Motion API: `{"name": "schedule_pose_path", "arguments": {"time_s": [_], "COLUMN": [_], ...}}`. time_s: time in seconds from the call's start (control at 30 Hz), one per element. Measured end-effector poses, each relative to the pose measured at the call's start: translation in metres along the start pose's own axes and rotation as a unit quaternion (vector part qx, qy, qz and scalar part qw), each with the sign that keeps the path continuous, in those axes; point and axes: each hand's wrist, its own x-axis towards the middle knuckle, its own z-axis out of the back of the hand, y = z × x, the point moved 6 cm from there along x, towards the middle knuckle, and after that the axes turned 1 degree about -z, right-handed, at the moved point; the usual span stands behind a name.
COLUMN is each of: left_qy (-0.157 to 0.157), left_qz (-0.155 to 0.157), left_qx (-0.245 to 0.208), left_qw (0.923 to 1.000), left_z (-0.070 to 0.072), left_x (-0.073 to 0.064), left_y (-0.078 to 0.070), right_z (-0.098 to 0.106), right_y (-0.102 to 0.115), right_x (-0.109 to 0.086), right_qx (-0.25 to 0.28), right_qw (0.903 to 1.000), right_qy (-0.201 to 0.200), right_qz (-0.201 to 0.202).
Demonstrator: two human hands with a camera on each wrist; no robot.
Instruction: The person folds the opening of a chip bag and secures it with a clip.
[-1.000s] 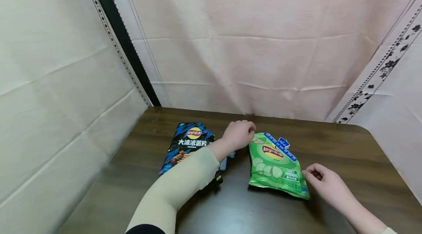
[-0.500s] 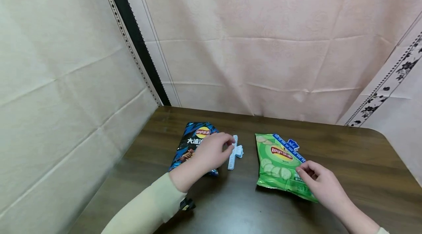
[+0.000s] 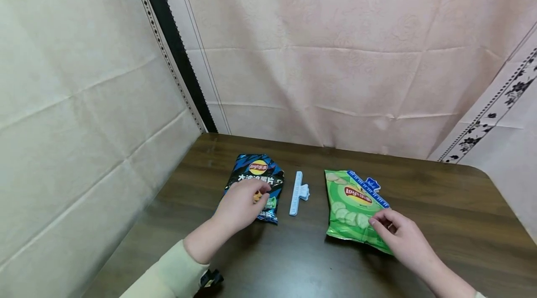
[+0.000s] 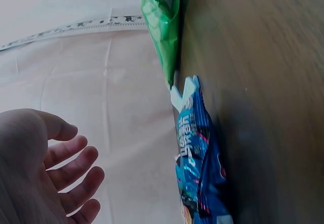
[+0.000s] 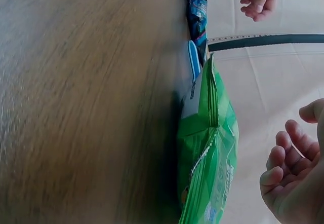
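My left hand [image 3: 241,207] is raised over the lower part of a blue-and-black chip bag [image 3: 274,179]. In the left wrist view its fingers are loosely bent, with nothing in them. My right hand [image 3: 400,235] hovers by the lower right corner of a green chip bag [image 3: 348,214]. Its fingers curl loosely around nothing in the right wrist view. A dark blue bag clip [image 3: 369,189] sits across the green bag's upper right corner. Between the two bags a light blue bag clip [image 3: 296,194] lies on the table.
Both bags lie on a dark wooden table [image 3: 293,260]. Pale cloth [image 3: 319,55] hangs behind it and at both sides. A small black object [image 3: 211,279] shows beside the left sleeve [image 3: 176,270].
My left hand has drawn back from near the green bag, leftward and toward me, uncovering the light blue clip. My right hand has shifted slightly over the green bag's edge.
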Motion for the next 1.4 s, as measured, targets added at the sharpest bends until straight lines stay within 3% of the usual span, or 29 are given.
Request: {"name": "schedule_pose_path", "arguments": {"time_s": [0.17, 0.37, 0.63, 0.73, 1.0, 1.17, 1.4], "left_qy": [-0.004, -0.008, 0.022, 0.041, 0.109, 0.138, 0.180], "left_qz": [0.016, 0.013, 0.018, 0.031, 0.081, 0.092, 0.129], "left_qx": [0.013, 0.029, 0.037, 0.039, -0.013, 0.018, 0.073], "left_qw": [0.9998, 0.9995, 0.9989, 0.9979, 0.9906, 0.9860, 0.9725], "left_z": [0.006, 0.010, 0.009, 0.007, -0.003, -0.011, -0.026], "left_x": [0.003, 0.009, 0.024, 0.033, 0.070, 0.095, 0.120], "left_y": [0.009, 0.012, 0.029, 0.040, 0.073, 0.091, 0.116], "right_z": [-0.008, -0.020, -0.037, -0.050, -0.095, -0.122, -0.147], "right_y": [0.008, 0.016, 0.030, 0.038, 0.064, 0.082, 0.100], "right_x": [0.003, 0.006, 0.011, 0.015, 0.027, 0.033, 0.047], "right_qx": [0.007, 0.014, 0.009, -0.009, -0.071, -0.088, -0.120], "right_qw": [0.9998, 0.9989, 0.9968, 0.9947, 0.9811, 0.9720, 0.9659], "right_qy": [0.017, 0.041, 0.072, 0.094, 0.173, 0.211, 0.222], "right_qz": [0.007, 0.015, 0.033, 0.040, 0.048, 0.054, 0.058]}}
